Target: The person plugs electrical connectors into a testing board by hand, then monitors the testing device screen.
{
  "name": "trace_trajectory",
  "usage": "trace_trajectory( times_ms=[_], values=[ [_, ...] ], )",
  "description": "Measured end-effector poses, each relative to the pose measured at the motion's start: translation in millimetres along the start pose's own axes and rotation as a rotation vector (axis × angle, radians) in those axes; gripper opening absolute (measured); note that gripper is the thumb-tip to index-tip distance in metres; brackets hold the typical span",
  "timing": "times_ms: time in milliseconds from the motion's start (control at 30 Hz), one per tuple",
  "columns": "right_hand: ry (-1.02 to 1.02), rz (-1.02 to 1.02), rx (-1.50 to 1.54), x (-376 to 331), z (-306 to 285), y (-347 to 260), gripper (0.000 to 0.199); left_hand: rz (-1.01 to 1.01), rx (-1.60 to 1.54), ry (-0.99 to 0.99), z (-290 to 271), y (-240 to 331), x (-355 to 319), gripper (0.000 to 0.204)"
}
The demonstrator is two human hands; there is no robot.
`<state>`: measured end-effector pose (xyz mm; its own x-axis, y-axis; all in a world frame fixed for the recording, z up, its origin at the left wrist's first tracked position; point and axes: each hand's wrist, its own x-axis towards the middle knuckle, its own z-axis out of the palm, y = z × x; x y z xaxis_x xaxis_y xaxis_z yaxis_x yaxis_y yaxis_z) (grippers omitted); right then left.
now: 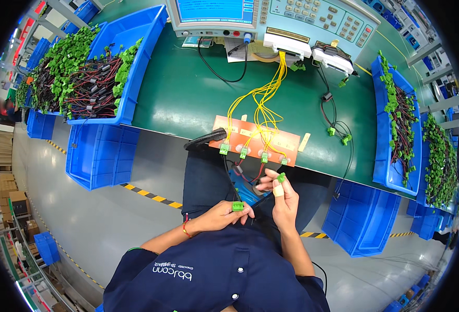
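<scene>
Over my lap, my left hand is closed around a green terminal connector. Slightly higher, my right hand pinches a smaller green connector between thumb and fingertips; a pale wrap covers part of its thumb. In front of both hands lies an orange-brown board at the bench's near edge. Several green connectors sit along the board's near side, joined to yellow wires. Dark and red wires hang between the board and my hands; where each one ends is partly hidden.
A bench tester with a screen stands at the back of the green bench. Blue bins of green-ended cables flank it, left and right. A black cable loop juts past the front edge. Loose cable lies right.
</scene>
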<state>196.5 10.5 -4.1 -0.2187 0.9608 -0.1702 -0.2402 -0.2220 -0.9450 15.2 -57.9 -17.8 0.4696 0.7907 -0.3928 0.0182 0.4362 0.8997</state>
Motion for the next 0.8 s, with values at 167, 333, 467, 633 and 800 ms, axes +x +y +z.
trace_trajectory(
  times_ms=[167, 333, 467, 633, 800],
  values=[
    [0.023, 0.068, -0.045, 7.0, -5.9, -4.1, 0.029, -0.008, 0.026, -0.018, 3.5, -1.8, 4.5, 0.034],
    [0.034, 0.114, -0.07, 16.3, -5.7, -18.1, 0.027, 0.048, -0.056, -0.082, 1.5, -5.2, 4.7, 0.031],
    [-0.031, 0.168, -0.007, 20.2, -16.3, -23.6, 0.025, 0.072, -0.077, -0.162, -2.4, 3.9, 0.3, 0.034],
    [-0.044, 0.158, -0.142, 22.4, -18.2, -25.5, 0.026, 0.046, -0.202, -0.306, -4.2, 10.5, -2.9, 0.034],
    [-0.072, 0.175, 0.008, 22.9, -19.6, -17.8, 0.026, 0.073, -0.265, -0.381, -5.8, 7.8, -3.1, 0.034]
  ],
)
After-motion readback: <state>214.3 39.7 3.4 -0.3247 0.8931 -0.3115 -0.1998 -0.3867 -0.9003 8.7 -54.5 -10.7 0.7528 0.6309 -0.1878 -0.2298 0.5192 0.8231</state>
